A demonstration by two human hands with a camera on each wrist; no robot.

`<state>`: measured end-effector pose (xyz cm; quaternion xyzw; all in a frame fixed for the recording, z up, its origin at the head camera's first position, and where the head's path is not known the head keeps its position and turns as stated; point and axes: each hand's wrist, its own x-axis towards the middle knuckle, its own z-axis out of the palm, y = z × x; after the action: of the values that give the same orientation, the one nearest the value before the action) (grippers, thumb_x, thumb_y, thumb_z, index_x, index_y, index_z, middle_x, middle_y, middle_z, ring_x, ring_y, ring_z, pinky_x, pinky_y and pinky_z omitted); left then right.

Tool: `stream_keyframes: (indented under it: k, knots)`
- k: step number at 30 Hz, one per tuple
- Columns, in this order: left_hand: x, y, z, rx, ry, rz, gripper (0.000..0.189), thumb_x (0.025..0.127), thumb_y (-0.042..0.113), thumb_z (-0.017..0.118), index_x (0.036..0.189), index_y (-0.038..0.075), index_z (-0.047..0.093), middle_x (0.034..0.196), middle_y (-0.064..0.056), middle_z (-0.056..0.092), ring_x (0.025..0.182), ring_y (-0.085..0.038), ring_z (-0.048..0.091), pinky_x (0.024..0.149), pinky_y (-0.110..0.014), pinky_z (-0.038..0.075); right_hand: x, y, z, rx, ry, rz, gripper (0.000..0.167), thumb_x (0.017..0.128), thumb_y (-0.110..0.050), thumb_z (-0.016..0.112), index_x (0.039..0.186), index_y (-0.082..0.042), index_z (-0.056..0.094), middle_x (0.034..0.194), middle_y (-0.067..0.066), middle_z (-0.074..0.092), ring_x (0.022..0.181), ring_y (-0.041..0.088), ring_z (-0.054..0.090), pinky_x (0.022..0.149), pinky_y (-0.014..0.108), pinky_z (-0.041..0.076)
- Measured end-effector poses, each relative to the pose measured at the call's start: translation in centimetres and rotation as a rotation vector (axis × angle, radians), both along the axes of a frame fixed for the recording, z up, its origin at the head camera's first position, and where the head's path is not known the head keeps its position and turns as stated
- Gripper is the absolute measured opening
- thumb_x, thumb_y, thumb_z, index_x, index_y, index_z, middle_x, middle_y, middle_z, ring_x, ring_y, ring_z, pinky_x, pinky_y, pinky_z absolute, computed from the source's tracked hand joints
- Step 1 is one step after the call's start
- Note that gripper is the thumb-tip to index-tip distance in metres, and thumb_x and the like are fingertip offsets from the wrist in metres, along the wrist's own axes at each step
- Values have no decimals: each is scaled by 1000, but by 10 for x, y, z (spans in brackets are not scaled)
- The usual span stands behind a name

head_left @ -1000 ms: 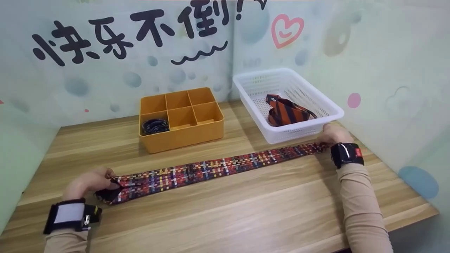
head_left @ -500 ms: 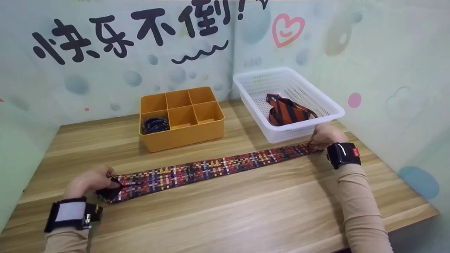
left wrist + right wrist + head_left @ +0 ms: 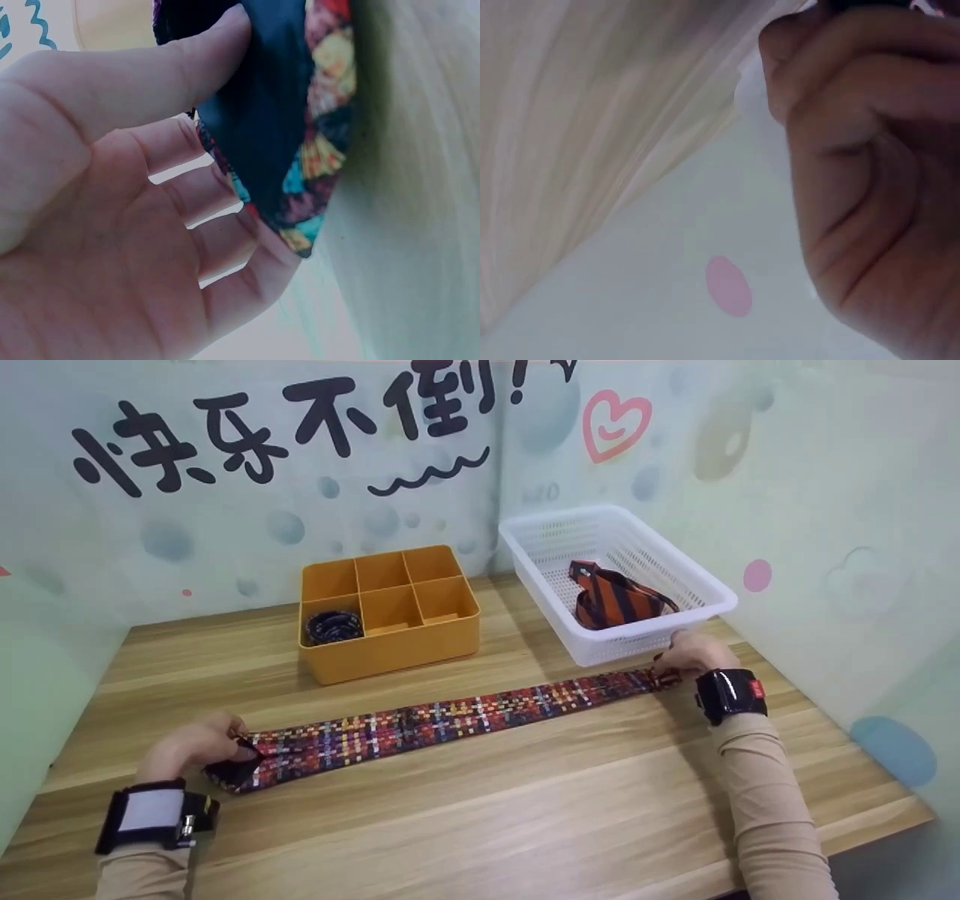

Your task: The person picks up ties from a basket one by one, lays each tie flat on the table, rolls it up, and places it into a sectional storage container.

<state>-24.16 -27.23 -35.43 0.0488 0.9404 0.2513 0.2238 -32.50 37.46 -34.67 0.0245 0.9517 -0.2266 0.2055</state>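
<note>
A necktie (image 3: 442,720) with a multicoloured woven-check pattern stretches across the table between both hands. My left hand (image 3: 191,746) pinches its wide end; in the left wrist view the thumb lies on the dark lining (image 3: 262,97) and the fingers are behind the patterned edge. At the other end, my right hand (image 3: 697,651) holds the narrow part, which is bunched in a small roll at the fingertips. The right wrist view shows the curled fingers of that hand (image 3: 870,165), with the tie mostly hidden behind them.
An orange six-compartment box (image 3: 390,656) stands behind the tie, with a rolled dark tie (image 3: 334,628) in its front left compartment. To its right, a white plastic basket (image 3: 652,637) holds an orange-and-black striped tie (image 3: 622,598). Walls enclose the back and sides of the wooden table (image 3: 480,825).
My right hand has moved slightly left, and the narrow end of the tie is now gathered into a small roll there. The left hand stays in place on the wide end.
</note>
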Motion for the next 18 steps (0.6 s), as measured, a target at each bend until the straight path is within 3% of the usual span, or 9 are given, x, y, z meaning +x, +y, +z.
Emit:
stream_keyframes:
  k: [6,13,15,18]
  knots:
    - [2,-2,0,18,0,6,36,83,6,64,105,-18,50,94,-27,59,80,-23,62,73,-36,55,1,-16,0,2,21,16,23,79,-19,69,83,-2,54,62,-3,51,53,7,47,50,20,40]
    - [1,-2,1,31,-27,12,37,84,6,63,107,-19,49,94,-27,59,78,-21,63,72,-35,56,4,-21,10,-138,-82,47,20,87,0,58,99,14,54,72,5,64,57,6,62,60,22,56]
    - [-1,-2,1,31,-32,13,38,84,7,63,107,-19,48,95,-27,59,79,-21,62,72,-35,55,3,-20,10,-106,-73,24,22,86,-1,60,100,14,53,74,7,62,58,7,62,60,23,56]
    - [-2,-1,1,9,-20,-3,36,84,8,63,105,-18,49,93,-26,58,78,-21,62,72,-35,55,3,-20,12,41,-43,-5,31,85,-17,66,99,8,55,75,4,57,63,11,57,58,25,50]
